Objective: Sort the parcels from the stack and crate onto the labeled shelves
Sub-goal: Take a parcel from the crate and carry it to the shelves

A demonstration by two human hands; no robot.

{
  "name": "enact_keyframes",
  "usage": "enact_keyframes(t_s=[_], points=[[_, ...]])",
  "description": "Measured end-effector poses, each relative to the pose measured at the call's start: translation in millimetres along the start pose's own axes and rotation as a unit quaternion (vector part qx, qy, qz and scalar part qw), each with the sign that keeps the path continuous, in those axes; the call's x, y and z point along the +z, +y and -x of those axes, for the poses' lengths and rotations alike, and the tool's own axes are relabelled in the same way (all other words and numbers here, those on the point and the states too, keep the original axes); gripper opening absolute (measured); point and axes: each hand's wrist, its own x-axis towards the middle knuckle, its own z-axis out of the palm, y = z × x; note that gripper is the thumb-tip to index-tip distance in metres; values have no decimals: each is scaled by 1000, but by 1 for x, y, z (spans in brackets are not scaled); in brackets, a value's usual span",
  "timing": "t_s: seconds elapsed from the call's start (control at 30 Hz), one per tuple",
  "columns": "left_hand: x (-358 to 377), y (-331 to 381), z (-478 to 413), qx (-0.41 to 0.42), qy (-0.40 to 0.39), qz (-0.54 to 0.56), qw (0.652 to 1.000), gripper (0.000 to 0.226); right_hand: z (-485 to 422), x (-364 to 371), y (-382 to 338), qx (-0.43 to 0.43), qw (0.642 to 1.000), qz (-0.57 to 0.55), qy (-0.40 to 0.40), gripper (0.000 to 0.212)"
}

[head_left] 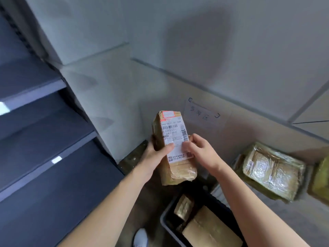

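A small brown parcel (173, 125) wrapped in clear tape, with a white shipping label facing me, is held upright at the centre of the head view. My left hand (156, 154) grips its left side, thumb across the label. My right hand (197, 150) holds its right edge with fingers curled onto the label. Below, a dark crate (164, 218) holds two more brown parcels (210, 227). To the right lies a stack of taped parcels (272, 172). Dark shelves (44, 145) with white labels (56, 159) stand at the left.
A white wall with a handwritten paper sign (203, 111) stands behind the parcel. A white shoe (140, 237) shows on the floor by the crate. A greenish parcel (320, 180) sits at the right edge.
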Motion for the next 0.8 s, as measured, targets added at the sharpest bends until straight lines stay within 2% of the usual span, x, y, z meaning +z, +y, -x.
enact_keyframes(t_s=[0.07,0.17,0.23,0.37,0.53,0.67,0.8], points=[[-20,15,20,24,31,4,999,95,-2,21,-25,-36,999,6,-18,8],[-51,33,51,57,48,-7,997,89,0,57,-68,-87,996,-9,-33,33],[-72,42,70,78,62,-9,995,78,4,78,-95,-127,988,-37,-74,45],[-107,58,107,101,83,-48,990,84,11,118,-141,-162,973,-82,-145,36],[-149,68,149,137,127,-38,982,79,20,173,-177,-176,959,-87,-206,24],[-190,72,185,150,161,-25,975,80,39,224,-200,-194,948,-78,-240,32],[-234,73,225,157,184,-31,970,75,62,278,-221,-217,936,-69,-267,28]])
